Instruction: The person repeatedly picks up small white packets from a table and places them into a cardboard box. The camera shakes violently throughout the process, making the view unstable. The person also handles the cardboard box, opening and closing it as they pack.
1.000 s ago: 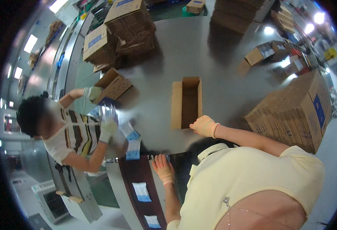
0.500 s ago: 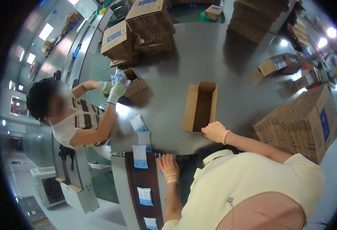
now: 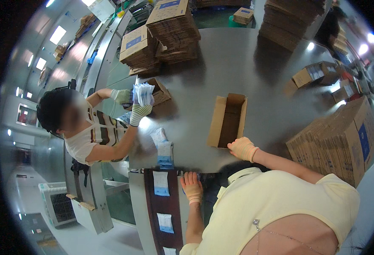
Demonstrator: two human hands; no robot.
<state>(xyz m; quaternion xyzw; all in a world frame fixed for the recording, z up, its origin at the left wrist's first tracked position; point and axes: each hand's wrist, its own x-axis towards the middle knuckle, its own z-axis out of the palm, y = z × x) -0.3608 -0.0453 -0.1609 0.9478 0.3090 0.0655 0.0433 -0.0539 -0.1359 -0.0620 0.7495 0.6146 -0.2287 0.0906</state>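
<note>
An open cardboard box [image 3: 233,121] lies on the metal table in front of me, its inside bare and one long flap folded out to the left. My right hand [image 3: 243,149], in a light orange glove, grips the box's near end. Beside the belt's end, my left hand [image 3: 191,186] rests at the table's near edge, fingers stretched and apart, holding nothing. White-and-blue packets ride the dark conveyor belt [image 3: 163,212]; the nearest to the table is a packet [image 3: 161,183] left of my left hand. Past the belt's end, several packets [image 3: 165,154] overlap on the table.
Across the table at left, a co-worker's striped gloves [image 3: 141,112] hold a bunch of packets [image 3: 144,94] by a cardboard box [image 3: 161,92]. Flattened cartons are stacked at the far left [image 3: 170,25], far right [image 3: 280,25] and near right [image 3: 335,136]. Filled boxes [image 3: 312,74] stand at right.
The belt's packets have moved toward the table, and one has joined the overlapping packets there. The co-worker's bunch of packets is now more upright. My hands keep their places; the whole view has shifted slightly.
</note>
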